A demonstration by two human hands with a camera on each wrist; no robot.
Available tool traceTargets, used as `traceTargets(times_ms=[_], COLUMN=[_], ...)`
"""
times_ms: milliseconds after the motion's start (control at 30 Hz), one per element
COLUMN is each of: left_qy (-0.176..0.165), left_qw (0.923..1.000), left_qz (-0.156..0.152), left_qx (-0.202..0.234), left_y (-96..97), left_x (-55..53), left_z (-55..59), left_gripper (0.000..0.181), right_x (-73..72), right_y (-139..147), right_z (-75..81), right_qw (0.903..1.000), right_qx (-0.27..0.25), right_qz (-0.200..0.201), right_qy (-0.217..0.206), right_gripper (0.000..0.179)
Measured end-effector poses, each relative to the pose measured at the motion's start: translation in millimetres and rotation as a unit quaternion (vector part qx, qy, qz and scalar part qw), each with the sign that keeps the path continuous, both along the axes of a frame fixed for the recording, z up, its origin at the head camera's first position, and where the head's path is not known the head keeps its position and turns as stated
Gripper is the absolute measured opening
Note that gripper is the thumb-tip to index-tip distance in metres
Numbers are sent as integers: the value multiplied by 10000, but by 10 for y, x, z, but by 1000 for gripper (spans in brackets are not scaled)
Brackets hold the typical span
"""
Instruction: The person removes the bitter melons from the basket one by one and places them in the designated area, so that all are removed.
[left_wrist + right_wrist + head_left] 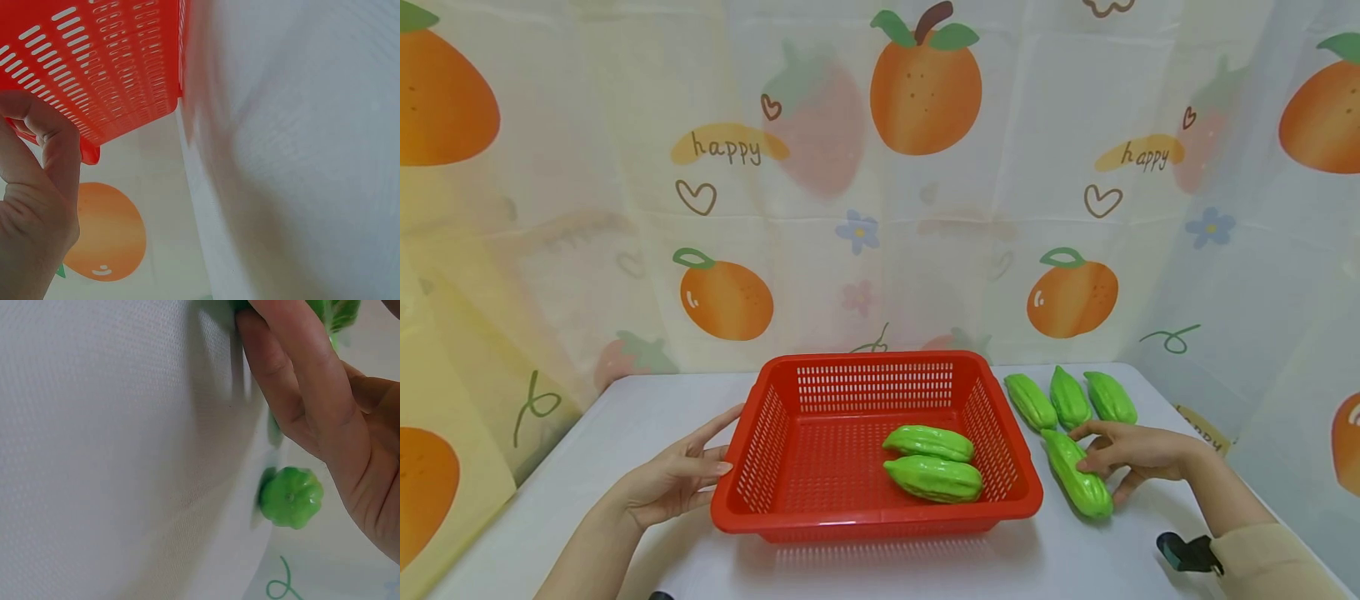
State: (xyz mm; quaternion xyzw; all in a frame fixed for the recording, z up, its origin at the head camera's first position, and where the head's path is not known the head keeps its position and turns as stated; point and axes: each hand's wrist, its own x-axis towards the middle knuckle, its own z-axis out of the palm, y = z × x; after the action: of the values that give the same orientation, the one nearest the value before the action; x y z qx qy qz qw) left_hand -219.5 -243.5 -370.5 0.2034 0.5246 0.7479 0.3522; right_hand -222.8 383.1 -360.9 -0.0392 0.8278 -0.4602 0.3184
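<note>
A red plastic basket with slotted walls stands on the table, two green ridged gourds lying in its right half. At its left side my left hand holds the rim, thumb at the edge and fingers along the outer wall; the left wrist view shows the fingers bent at the slotted basket wall. To the right of the basket, my right hand grips another green ridged gourd from above. That gourd lies on or just over the table. In the right wrist view the fingers hide most of it.
Three more green gourds lie at the back right of the white table. A patterned curtain hangs behind the table. A black strap piece shows at the right wrist.
</note>
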Motion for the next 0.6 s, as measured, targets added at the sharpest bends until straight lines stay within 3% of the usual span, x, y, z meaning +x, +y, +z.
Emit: traceTargets(times_ms=[300, 600], left_qy=[-43, -108], left_qw=[10000, 9997], left_qz=[55, 159], left_qx=[-47, -132], left_y=[12, 14], left_x=[11, 22], left_z=[21, 27], left_gripper=[70, 68], right_x=[3, -28], right_y=[21, 56], right_z=[13, 85], right_qw=[9997, 9997], right_qx=[-234, -104], right_qz=[87, 224], right_qy=[-46, 59], right_gripper=[63, 60])
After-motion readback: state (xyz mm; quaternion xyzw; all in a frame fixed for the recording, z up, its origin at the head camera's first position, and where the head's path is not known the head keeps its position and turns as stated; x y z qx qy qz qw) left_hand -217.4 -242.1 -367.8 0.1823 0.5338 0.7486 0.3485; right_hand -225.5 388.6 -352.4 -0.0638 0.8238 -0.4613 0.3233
